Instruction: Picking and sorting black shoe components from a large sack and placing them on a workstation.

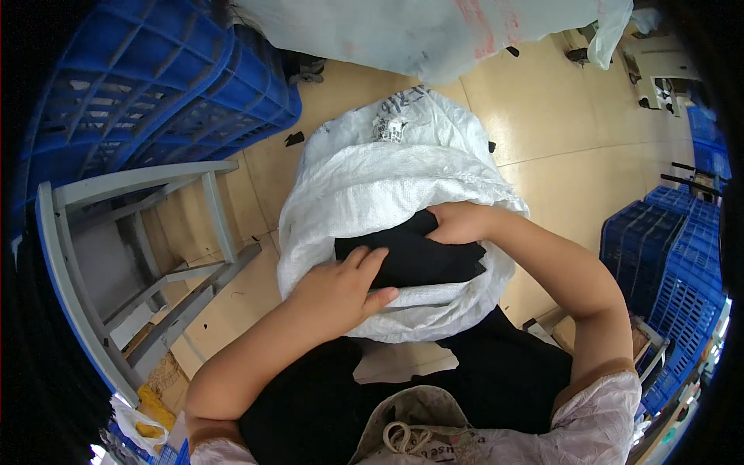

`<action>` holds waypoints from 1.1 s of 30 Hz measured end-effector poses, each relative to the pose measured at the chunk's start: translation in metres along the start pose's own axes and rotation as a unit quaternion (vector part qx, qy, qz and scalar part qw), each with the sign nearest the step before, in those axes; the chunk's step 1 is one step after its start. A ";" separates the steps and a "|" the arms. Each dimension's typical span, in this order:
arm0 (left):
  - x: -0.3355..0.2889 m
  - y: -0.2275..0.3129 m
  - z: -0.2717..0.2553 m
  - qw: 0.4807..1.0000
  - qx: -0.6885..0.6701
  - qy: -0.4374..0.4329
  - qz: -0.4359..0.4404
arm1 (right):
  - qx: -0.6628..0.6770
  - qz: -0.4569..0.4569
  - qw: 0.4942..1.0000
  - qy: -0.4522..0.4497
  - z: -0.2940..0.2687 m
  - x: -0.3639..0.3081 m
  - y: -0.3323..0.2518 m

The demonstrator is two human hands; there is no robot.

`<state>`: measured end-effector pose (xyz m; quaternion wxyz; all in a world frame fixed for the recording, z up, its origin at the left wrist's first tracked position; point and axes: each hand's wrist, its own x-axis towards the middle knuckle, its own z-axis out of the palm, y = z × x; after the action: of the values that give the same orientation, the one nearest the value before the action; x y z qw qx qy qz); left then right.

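Observation:
A white woven sack point(353, 178) stands between my knees, its mouth facing me and its rim folded loosely. Black cloth pieces point(422, 260) lie in the mouth, apparently stacked, with a jagged edge at the right. My right hand point(459, 223) reaches in from the right and grips the cloth's far edge; some of its fingertips are hidden against the dark fabric. At the near left of the cloth is my left hand point(349, 285), its fingers and thumb apart over the cloth and the sack's rim. How deep the cloth goes inside the sack is hidden.
Large blue plastic crates point(147, 85) rise at the far left, with a grey metal frame point(221, 217) nearer me. A big translucent bag point(387, 35) hangs over the far side. More blue crates point(659, 240) stand right. Dark scraps point(294, 139) dot the tiled floor.

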<state>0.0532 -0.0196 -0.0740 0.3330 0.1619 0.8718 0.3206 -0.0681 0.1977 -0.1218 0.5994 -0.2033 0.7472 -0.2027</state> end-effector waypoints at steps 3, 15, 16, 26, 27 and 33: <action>0.011 -0.005 0.013 0.998 0.038 0.019 0.046 | 0.105 0.004 0.994 -0.035 0.005 0.003 0.004; 0.047 -0.004 -0.042 0.995 -0.045 0.045 -0.074 | 0.045 -0.118 0.992 0.027 0.026 0.008 0.021; 0.050 -0.008 -0.055 0.987 -0.091 0.075 -0.105 | -0.024 -0.112 0.992 0.044 0.024 0.001 0.014; 0.029 -0.056 -0.052 0.979 -0.168 0.062 -0.102 | -0.122 -0.180 0.958 0.186 -0.005 -0.072 -0.002; 0.026 -0.057 -0.052 0.983 -0.140 0.037 -0.113 | -0.110 -0.172 0.958 0.202 -0.014 -0.077 0.004; 0.034 -0.059 -0.017 0.980 0.090 -0.092 -0.155 | -0.097 -0.153 0.963 0.199 -0.046 -0.093 0.004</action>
<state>0.0125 -0.0539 -0.1197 0.4413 0.0833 0.8773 0.1693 -0.0948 0.2544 -0.0391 0.3777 -0.3277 0.8276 -0.2550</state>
